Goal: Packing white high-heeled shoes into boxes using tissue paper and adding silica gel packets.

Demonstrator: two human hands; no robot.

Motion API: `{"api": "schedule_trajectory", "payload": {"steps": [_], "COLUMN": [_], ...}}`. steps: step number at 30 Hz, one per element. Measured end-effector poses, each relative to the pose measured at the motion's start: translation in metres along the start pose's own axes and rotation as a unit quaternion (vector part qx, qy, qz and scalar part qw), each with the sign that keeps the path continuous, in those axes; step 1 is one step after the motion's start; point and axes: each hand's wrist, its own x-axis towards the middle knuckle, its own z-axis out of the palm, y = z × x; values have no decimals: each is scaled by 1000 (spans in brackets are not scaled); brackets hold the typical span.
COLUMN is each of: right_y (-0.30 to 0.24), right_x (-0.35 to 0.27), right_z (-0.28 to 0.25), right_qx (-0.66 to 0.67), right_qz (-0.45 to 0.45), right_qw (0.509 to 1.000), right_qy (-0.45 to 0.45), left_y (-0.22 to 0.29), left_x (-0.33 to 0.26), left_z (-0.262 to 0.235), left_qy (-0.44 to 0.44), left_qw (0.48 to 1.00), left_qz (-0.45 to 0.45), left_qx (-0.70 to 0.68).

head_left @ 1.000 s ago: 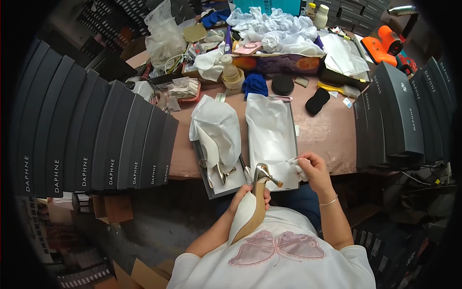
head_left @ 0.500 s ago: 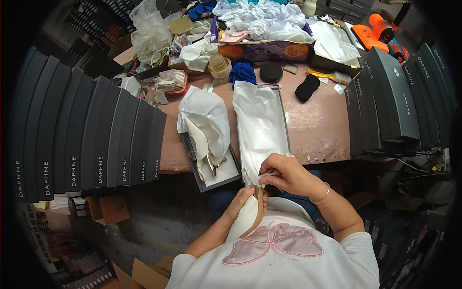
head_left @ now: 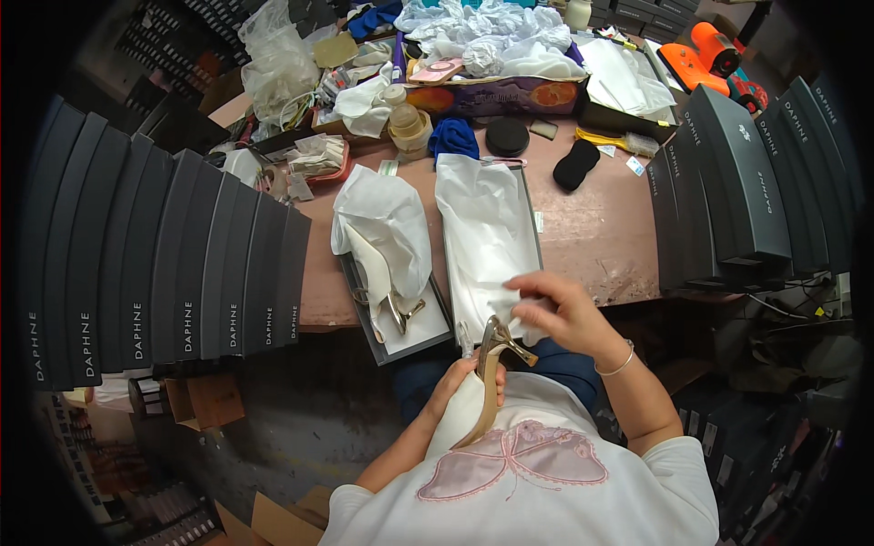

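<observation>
My left hand [head_left: 450, 387] is wrapped round a white high-heeled shoe [head_left: 466, 411], sole turned toward the right and gold heel [head_left: 503, 344] pointing up. To the right of that heel, my right hand [head_left: 563, 318] is raised with thumb and fingers apart; a thin white wrapping piece shows below the thumb, and whether it is held is unclear. Under the fingers lies white tissue paper [head_left: 478, 227] in an open shoe box [head_left: 531, 218]. Another open box [head_left: 428, 344] holds a matching white shoe [head_left: 371, 264], partly under tissue paper [head_left: 387, 209].
Dark shoe boxes stand in a row at left [head_left: 173, 255] and in a stack at right [head_left: 742, 182]. Across the back sit a carton of crumpled paper [head_left: 496, 96], a glue bottle [head_left: 408, 127], a blue cloth [head_left: 453, 138], a black round tin [head_left: 507, 136] and a yellow-handled brush [head_left: 628, 142].
My right hand has come off the shoe's heel, moved up and right, and its pinch has opened. The gold heel now shows bare. The left hand keeps its hold on the shoe.
</observation>
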Motion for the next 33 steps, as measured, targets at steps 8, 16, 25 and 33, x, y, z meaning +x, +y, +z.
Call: {"api": "schedule_trajectory", "payload": {"steps": [8, 16, 25, 33], "right_y": [8, 19, 24, 11], "right_x": [11, 15, 60, 118], "right_z": [15, -1, 1, 7], "right_qx": [-183, 117, 247, 201], "right_qz": [-114, 62, 118, 32], "right_qw": [976, 989, 962, 979], "right_qy": [-30, 65, 2, 7], "left_y": [10, 13, 46, 104], "left_x": [-5, -4, -1, -6], "left_z": [14, -3, -20, -20], "left_qy": [32, 63, 125, 167], "left_qw": [987, 991, 986, 972], "left_qz": [11, 57, 102, 160], "left_qx": [155, 106, 49, 29]}}
